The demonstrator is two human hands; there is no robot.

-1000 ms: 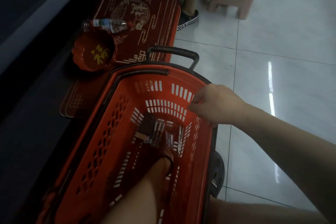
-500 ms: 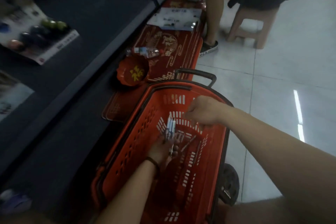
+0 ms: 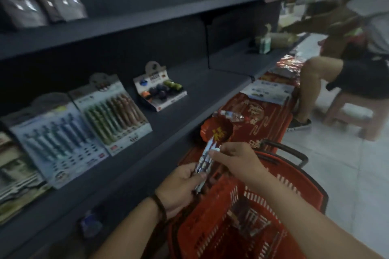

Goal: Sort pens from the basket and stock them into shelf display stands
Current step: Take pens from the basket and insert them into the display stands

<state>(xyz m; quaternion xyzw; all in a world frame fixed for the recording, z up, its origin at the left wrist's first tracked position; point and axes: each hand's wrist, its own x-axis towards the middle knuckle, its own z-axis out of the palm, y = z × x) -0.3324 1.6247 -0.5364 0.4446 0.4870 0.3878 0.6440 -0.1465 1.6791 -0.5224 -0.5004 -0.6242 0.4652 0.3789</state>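
**Pens up out of basket, being sorted in both hands**

Nearest: red basket (image 3: 221, 212) is sitting under the wrists, w/ more pens (image 3: 248, 218) lying loose on its floor, below & behind the fingers. Left hand (image 3: 179, 187) is gripping a small bunch of pens (image 3: 205, 160) low on the barrels, fingers curled round them, thumb on top. Right hand (image 3: 235, 160) is pinching the upper end of that bunch b/w thumb & fingertips, just above the left-hand fingers; frame is blurry, can't count the pens.

Handling, prob.: light, stiff, smooth plastic, so they're likely sliding past each other easily. Best held mid-barrel, bunch squared up, one peeled off by its top.

Beyond the fingertips, to the left: display stands (image 3: 109, 111) on the dark shelf (image 3: 189, 94), well apart from the hands. Farthest: another person seated on a stool (image 3: 355, 111).
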